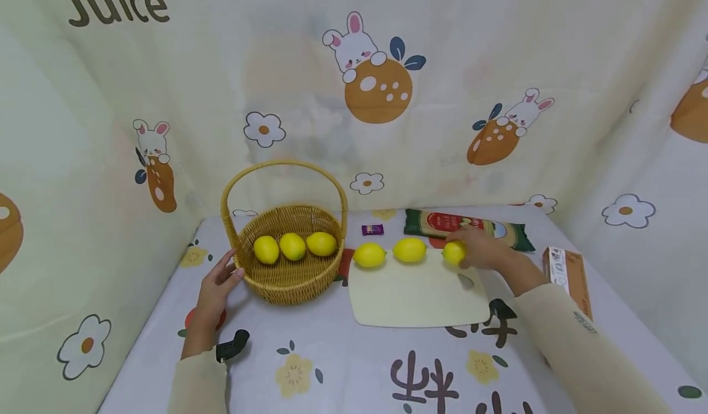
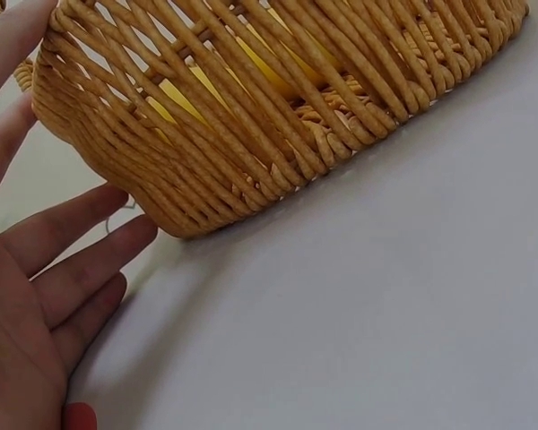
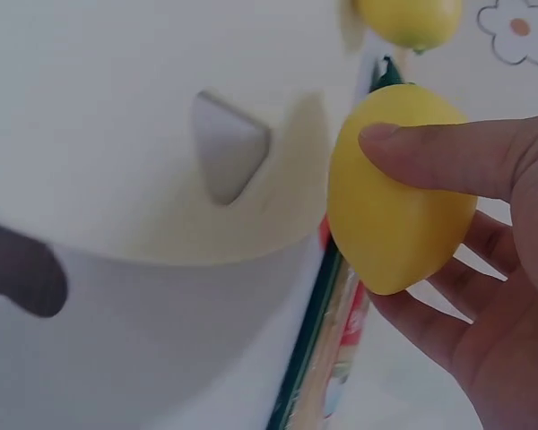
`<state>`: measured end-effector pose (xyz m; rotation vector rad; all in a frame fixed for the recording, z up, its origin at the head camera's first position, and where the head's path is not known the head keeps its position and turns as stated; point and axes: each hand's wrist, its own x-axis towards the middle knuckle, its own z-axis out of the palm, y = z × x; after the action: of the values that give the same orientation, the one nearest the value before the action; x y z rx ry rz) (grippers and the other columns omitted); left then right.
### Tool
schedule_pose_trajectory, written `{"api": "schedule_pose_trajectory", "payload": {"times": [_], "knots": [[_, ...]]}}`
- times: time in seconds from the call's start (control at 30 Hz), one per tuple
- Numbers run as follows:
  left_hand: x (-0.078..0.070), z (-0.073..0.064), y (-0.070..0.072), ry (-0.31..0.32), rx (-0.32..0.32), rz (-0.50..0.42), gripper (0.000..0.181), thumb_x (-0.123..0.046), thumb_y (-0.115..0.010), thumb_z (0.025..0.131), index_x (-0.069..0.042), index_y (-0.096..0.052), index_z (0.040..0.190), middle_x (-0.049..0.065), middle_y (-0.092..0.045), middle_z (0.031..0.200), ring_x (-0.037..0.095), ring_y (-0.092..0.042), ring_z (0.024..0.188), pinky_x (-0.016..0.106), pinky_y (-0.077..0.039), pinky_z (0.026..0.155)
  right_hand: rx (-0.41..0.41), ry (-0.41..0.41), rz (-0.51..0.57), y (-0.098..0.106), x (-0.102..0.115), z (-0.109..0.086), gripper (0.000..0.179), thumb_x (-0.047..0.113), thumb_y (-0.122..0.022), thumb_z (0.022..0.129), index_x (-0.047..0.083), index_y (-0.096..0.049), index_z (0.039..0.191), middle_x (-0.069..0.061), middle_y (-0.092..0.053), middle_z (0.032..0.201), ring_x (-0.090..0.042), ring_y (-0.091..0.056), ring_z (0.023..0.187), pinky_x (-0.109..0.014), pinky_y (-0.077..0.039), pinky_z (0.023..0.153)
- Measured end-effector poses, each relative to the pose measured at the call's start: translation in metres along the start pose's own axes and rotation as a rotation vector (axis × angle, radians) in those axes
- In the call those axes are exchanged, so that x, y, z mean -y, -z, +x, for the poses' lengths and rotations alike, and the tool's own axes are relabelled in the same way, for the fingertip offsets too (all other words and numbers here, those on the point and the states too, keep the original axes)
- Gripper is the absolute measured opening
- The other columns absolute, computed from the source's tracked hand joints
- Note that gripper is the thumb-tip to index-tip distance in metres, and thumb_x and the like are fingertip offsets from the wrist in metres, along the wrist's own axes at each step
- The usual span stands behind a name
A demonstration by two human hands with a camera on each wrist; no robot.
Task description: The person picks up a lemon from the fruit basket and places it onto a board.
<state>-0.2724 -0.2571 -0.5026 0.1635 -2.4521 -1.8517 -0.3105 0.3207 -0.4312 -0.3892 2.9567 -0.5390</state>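
Observation:
A wicker basket [image 1: 287,288] with a tall arched handle stands at the left, three yellow lemons [image 1: 292,246] lying inside it. My left hand [image 1: 216,288] touches the basket's left side, its fingers fairly straight against the wicker in the left wrist view. Two more lemons [image 1: 409,250] sit along the far edge of a cream cutting board [image 1: 415,303]. At that board's far right corner my right hand [image 1: 478,251] holds another lemon [image 3: 399,193], thumb on one side and fingers behind it. The fingertips behind the lemon are hidden in the right wrist view.
Behind the board lies a long green and cream packet [image 1: 514,233] with a red label. A small purple wrapper [image 1: 372,230] is to its left. At the right, a brown and white box [image 1: 575,276] rests on the patterned tablecloth [image 1: 332,352]. Printed curtains [image 1: 298,64] hang around.

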Motion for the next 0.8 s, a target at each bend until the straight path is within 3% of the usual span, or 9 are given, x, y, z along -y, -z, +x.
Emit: {"api": "schedule_pose_trajectory", "payload": {"times": [0.23,0.4,0.6,0.8], "knots": [[0.000,0.000,-0.001,-0.043,0.005,-0.025,0.067,-0.039,-0.065,0.093,-0.032,-0.034,0.152,0.019,-0.043,0.146,0.033,-0.035,0.136,0.057,-0.020,0.111,0.010,-0.070,0.002,-0.002,-0.013,-0.002,0.062,0.010,-0.083,0.075,0.007,-0.059,0.132,-0.023,-0.050,0.133,-0.042,-0.047,0.110,-0.063,-0.042,0.090],[-0.003,-0.001,0.004,-0.047,0.004,-0.008,0.068,-0.042,-0.064,0.093,-0.033,-0.032,0.153,0.020,-0.040,0.148,0.034,-0.033,0.138,0.058,-0.020,0.111,-0.006,-0.069,-0.014,-0.005,-0.009,0.001,0.065,0.015,-0.083,0.076,0.007,-0.057,0.135,-0.022,-0.052,0.131,-0.041,-0.048,0.111,-0.063,-0.041,0.091],[-0.005,-0.002,0.007,-0.018,0.009,0.000,0.069,-0.041,-0.063,0.094,-0.031,-0.030,0.154,0.020,-0.036,0.151,0.035,-0.030,0.139,0.058,-0.020,0.111,-0.028,-0.080,0.009,-0.006,-0.003,0.003,0.063,0.012,-0.082,0.077,0.007,-0.057,0.135,-0.023,-0.051,0.133,-0.042,-0.048,0.112,-0.063,-0.041,0.093],[-0.001,0.000,0.000,0.004,0.023,-0.006,0.070,-0.044,-0.063,0.093,-0.032,-0.030,0.154,0.019,-0.038,0.150,0.035,-0.031,0.139,0.060,-0.019,0.110,-0.033,-0.091,-0.009,-0.011,-0.012,0.005,0.065,0.012,-0.085,0.074,0.007,-0.059,0.132,-0.023,-0.051,0.134,-0.044,-0.045,0.117,-0.063,-0.041,0.094]]}}
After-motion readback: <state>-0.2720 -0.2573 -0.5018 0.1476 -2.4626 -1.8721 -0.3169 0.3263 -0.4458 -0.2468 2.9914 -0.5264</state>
